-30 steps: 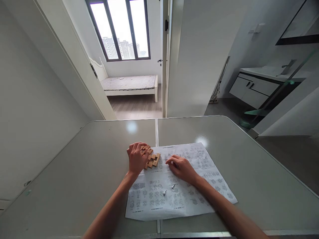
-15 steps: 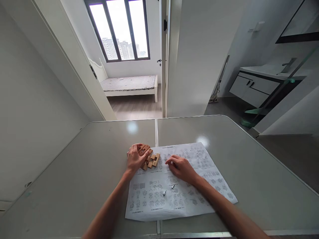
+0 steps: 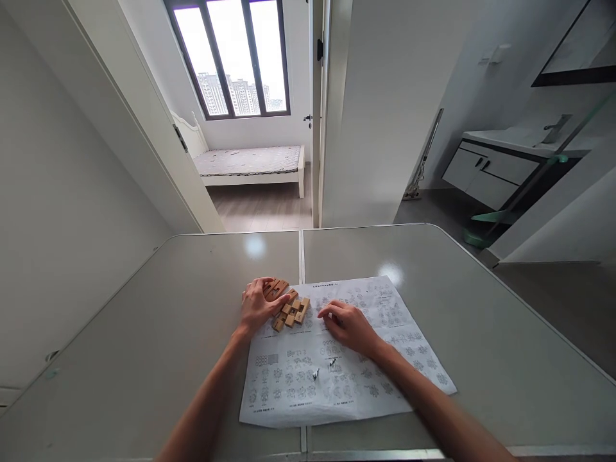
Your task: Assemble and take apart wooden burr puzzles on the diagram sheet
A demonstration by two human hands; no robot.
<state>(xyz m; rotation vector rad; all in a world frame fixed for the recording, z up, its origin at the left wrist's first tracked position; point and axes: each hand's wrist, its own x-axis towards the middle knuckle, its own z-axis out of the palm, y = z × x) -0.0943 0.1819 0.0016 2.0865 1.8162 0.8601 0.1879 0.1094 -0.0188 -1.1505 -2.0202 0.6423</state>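
My left hand [image 3: 256,304] lies around a group of wooden puzzle blocks, its thumb on the near side and its fingers along the far left. The redder blocks [image 3: 275,290] sit against the palm side. Lighter notched blocks [image 3: 294,312] fan out to the right of the thumb, on the edge of a printed sheet [image 3: 283,407]. My right hand [image 3: 350,327] rests on that sheet with loosely bent fingers, a little apart from the blocks. Nothing shows between its fingertips. The sheet carries rows of small line diagrams.
Two small dark-and-white spots [image 3: 316,374] show on the sheet; I cannot tell if they are tears or bits. The grey table [image 3: 144,333] has a metal seam [image 3: 301,256] across its middle. Beyond it are a doorway, a bed [image 3: 255,160] and a washbasin cabinet [image 3: 491,168].
My left hand has shifted slightly left, and more of the lighter blocks shows beside the thumb. My right hand is nearly still. The view has moved slightly.
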